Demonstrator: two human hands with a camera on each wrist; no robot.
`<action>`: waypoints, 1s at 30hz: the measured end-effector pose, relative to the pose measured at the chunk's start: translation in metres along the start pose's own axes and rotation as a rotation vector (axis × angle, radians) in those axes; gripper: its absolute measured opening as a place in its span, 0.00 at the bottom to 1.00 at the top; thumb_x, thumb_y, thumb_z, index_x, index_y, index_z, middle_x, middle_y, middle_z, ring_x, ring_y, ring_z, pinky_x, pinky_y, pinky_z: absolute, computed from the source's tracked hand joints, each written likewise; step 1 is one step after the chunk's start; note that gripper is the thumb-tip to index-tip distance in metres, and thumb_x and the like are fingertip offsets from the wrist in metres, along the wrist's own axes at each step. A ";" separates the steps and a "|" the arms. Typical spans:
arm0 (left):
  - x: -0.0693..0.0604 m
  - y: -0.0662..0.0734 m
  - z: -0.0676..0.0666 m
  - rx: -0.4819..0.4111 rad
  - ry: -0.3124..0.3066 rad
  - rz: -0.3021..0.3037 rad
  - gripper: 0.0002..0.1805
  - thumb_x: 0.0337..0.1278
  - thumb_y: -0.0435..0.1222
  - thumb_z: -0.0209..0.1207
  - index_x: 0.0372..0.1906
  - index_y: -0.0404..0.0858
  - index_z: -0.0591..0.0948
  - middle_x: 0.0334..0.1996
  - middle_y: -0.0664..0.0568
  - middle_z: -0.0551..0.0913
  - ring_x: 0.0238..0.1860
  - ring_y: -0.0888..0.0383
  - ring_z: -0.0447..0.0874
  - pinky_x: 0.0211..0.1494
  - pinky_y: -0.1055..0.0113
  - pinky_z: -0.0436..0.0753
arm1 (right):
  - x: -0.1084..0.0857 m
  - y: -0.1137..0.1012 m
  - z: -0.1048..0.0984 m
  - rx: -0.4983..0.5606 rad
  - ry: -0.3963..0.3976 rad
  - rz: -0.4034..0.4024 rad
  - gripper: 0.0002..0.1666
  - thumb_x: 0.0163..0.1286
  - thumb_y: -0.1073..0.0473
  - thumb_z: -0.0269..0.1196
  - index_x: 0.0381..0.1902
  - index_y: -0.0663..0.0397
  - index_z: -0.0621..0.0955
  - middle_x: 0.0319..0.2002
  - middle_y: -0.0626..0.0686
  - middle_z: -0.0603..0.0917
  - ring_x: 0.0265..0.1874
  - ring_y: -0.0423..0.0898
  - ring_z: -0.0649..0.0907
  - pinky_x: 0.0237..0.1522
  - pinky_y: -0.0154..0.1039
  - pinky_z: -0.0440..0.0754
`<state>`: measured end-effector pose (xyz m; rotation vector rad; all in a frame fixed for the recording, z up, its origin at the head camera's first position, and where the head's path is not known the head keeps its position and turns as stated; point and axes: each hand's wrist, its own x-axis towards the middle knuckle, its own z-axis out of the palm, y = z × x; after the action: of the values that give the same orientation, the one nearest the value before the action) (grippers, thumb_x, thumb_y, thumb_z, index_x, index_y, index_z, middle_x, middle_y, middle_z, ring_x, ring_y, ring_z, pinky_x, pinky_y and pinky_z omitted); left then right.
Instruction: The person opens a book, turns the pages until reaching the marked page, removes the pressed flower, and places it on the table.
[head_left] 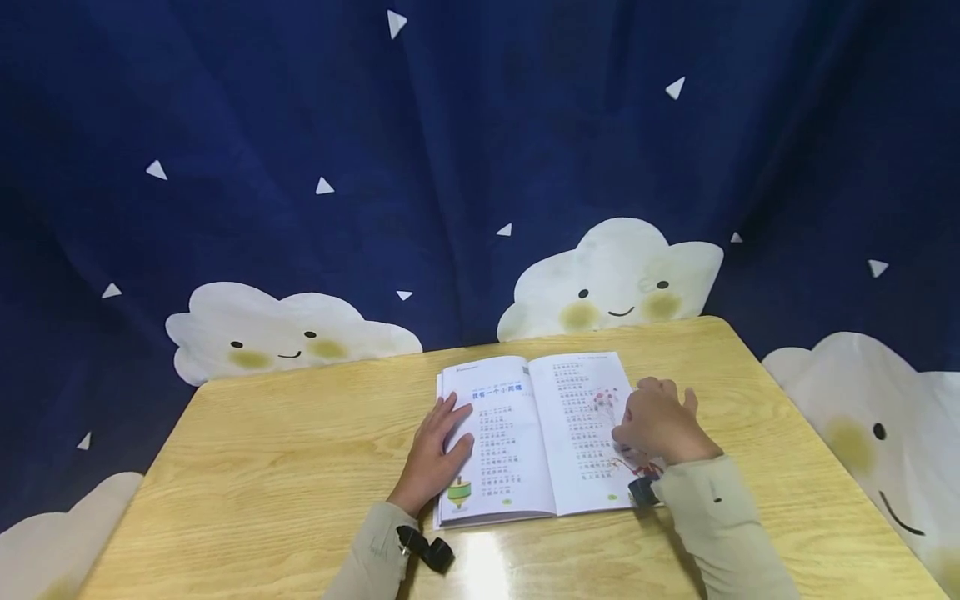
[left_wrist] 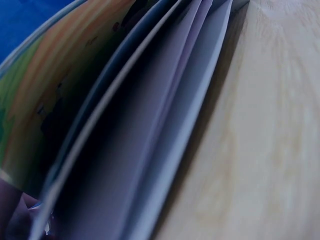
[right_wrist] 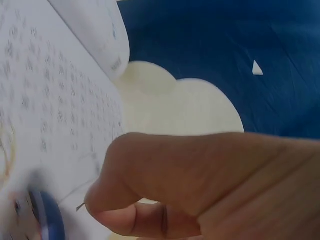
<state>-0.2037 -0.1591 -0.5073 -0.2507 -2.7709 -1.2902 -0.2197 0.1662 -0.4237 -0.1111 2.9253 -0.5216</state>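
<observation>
An open book (head_left: 507,467) with printed Chinese text lies on the wooden table. My left hand (head_left: 433,452) rests on the outer side of its left page, fingers extended and spread a little. At the outer edge of the right page (head_left: 581,450), my right hand (head_left: 663,422) has its fingers curled and seems to pinch the page. In the right wrist view, the thumb and a finger of the right hand (right_wrist: 165,180) come together over that page (right_wrist: 60,100); their exact hold is partly hidden. Slightly parted book leaves (left_wrist: 150,125) fill the left wrist view.
The pale wooden table (head_left: 285,467) extends on both sides of the book. Behind it hangs a dark blue curtain (head_left: 450,150) with white clouds and small triangles. Dark bands with small devices (head_left: 427,550) sit on both wrists.
</observation>
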 end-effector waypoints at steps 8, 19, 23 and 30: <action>-0.002 0.000 -0.002 0.013 -0.007 -0.011 0.25 0.64 0.44 0.56 0.66 0.51 0.73 0.74 0.57 0.58 0.76 0.55 0.45 0.75 0.49 0.46 | 0.003 0.029 -0.008 0.093 0.000 0.037 0.11 0.53 0.56 0.67 0.17 0.53 0.78 0.63 0.74 0.64 0.60 0.76 0.60 0.58 0.77 0.43; -0.004 -0.001 -0.003 -0.009 -0.010 -0.028 0.26 0.64 0.42 0.57 0.67 0.49 0.72 0.74 0.58 0.57 0.76 0.54 0.44 0.75 0.49 0.46 | 0.004 0.065 -0.012 0.148 -0.016 0.080 0.14 0.54 0.55 0.64 0.15 0.54 0.75 0.66 0.77 0.57 0.59 0.79 0.57 0.53 0.78 0.49; -0.003 -0.001 -0.002 -0.014 -0.008 -0.022 0.26 0.64 0.42 0.57 0.67 0.49 0.72 0.74 0.58 0.57 0.76 0.55 0.44 0.75 0.49 0.45 | 0.004 0.075 -0.011 0.156 -0.023 0.102 0.14 0.55 0.54 0.63 0.16 0.53 0.75 0.66 0.77 0.56 0.59 0.80 0.56 0.53 0.79 0.47; 0.000 -0.001 0.000 -0.013 -0.010 -0.014 0.26 0.64 0.43 0.57 0.67 0.50 0.72 0.74 0.58 0.57 0.76 0.56 0.44 0.75 0.49 0.45 | 0.002 0.087 -0.011 0.160 -0.008 0.125 0.12 0.51 0.55 0.63 0.16 0.53 0.74 0.65 0.79 0.55 0.57 0.81 0.57 0.52 0.81 0.43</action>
<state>-0.2036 -0.1594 -0.5083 -0.2402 -2.7781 -1.3147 -0.2273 0.2510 -0.4438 0.0890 2.8457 -0.7290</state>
